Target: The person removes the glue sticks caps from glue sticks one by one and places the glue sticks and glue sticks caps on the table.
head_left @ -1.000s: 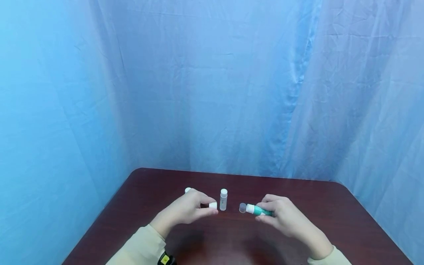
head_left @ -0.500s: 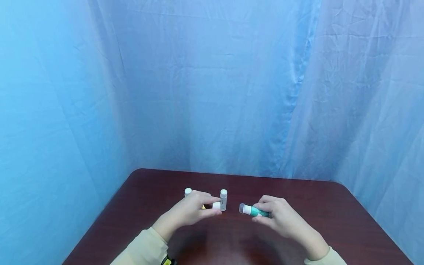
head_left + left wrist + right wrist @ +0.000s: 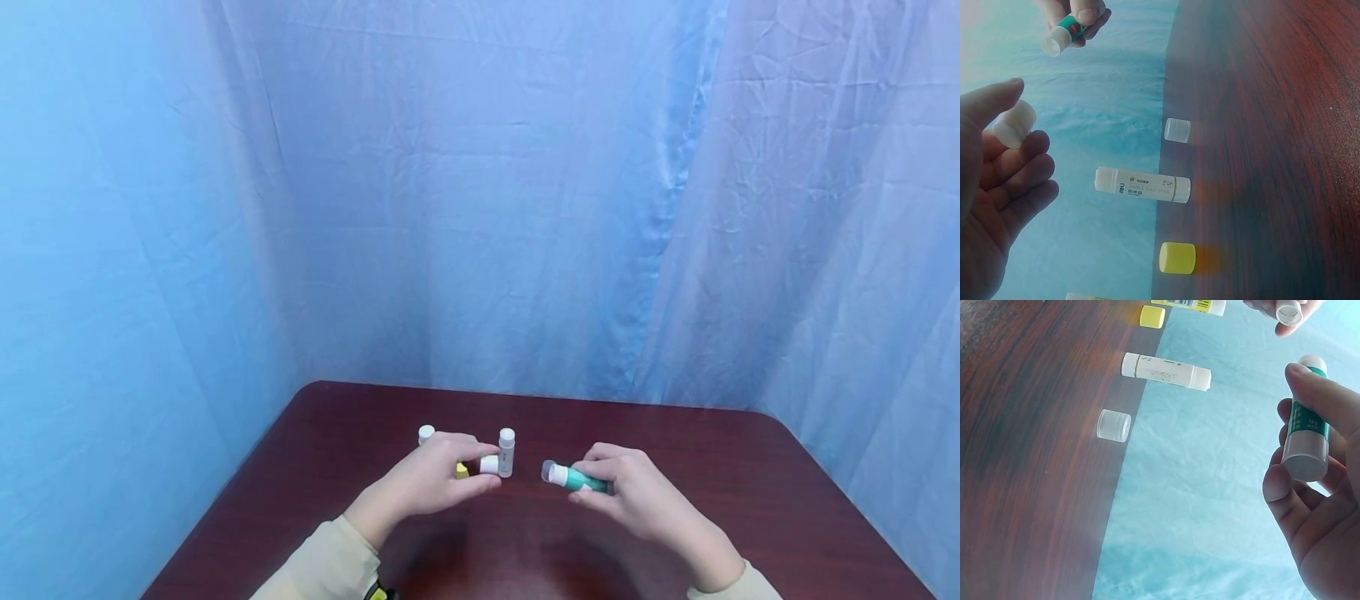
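Observation:
My left hand [image 3: 433, 477] pinches a white cap [image 3: 1015, 124] between thumb and fingers, held above the table with its open end toward the right hand. In my right hand [image 3: 637, 492] is a green glue stick [image 3: 1305, 428], gripped round its body and uncapped, its white end pointing left toward the other hand. Cap and stick are apart. Between the hands a white glue stick [image 3: 1144, 184] stands upright on the table, and a clear cap [image 3: 1177, 130] stands to its right. A yellow cap [image 3: 1177, 258] stands partly hidden behind the left hand in the head view.
A yellow glue stick [image 3: 1194, 305] stands at the left, mostly hidden behind the left hand in the head view. Everything stands on a dark red-brown table [image 3: 697, 437] with rounded corners. Blue curtains [image 3: 480, 208] hang around its back and sides.
The left hand has shifted slightly right with the white cap, uncovering part of the yellow cap. The green glue stick has moved a little left, its end now overlapping the clear cap in the head view.

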The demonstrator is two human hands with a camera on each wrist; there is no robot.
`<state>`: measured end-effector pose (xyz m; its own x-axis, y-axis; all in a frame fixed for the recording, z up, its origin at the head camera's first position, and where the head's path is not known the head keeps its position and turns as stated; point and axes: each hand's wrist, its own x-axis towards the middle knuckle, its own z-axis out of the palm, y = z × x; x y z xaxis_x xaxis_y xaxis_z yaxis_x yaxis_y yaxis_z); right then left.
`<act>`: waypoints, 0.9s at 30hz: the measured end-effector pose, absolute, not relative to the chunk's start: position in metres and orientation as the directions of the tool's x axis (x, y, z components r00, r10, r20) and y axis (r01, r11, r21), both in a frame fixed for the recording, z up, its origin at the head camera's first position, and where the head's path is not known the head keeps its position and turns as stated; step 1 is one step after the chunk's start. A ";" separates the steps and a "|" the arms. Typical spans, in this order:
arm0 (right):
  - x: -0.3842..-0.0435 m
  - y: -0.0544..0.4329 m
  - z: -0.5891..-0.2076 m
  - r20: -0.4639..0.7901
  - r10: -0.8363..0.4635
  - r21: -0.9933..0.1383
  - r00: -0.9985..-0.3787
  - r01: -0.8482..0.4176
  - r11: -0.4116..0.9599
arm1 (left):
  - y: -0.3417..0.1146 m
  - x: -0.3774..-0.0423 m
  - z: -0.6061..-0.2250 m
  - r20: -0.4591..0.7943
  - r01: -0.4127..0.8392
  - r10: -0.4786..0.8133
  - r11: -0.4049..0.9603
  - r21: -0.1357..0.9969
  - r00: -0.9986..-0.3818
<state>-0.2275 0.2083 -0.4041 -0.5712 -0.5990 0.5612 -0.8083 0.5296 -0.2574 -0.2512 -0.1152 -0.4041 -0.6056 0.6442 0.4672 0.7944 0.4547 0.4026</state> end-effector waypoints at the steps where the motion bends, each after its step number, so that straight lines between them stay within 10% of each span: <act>1: -0.228 0.208 -0.404 0.565 -0.598 -0.253 -0.569 -0.809 0.531 | -0.116 -0.251 -0.404 0.462 0.789 0.641 0.461 0.406 -0.613; 27: -0.229 0.207 -0.406 0.594 -0.586 -0.241 -0.551 -0.817 0.524 | -0.120 -0.248 -0.409 0.469 0.771 0.612 0.502 0.392 -0.637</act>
<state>-0.2288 0.2071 -0.4060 -0.5506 -0.5860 0.5944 -0.8172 0.5237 -0.2406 -0.2476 -0.1201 -0.4095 -0.6370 0.6116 0.4692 0.7709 0.5024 0.3917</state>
